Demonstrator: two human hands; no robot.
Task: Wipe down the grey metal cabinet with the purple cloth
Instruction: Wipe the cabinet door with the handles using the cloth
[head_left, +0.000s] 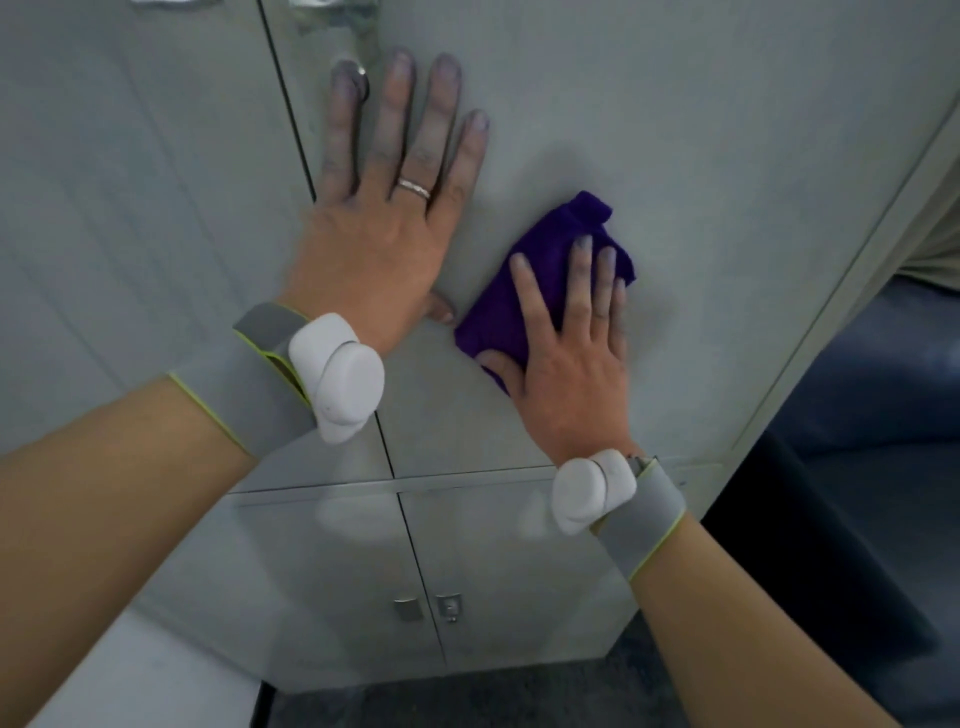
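Observation:
The grey metal cabinet (701, 156) fills the view, with two upper doors and two lower doors. My left hand (384, 218) lies flat on the upper right door beside the centre seam, fingers spread, holding nothing. A folded purple cloth (540, 270) is pressed against the same door just to the right. My right hand (571, 353) covers the cloth's lower half, fingers flat on it and thumb under its lower edge. Both wrists wear grey bands with white pods.
A round lock (358, 78) sits under my left index fingertip. Two small handles (428, 608) are on the lower doors. The cabinet's right edge (831, 312) borders a dark blue area (857, 415). Dark floor (467, 696) lies below.

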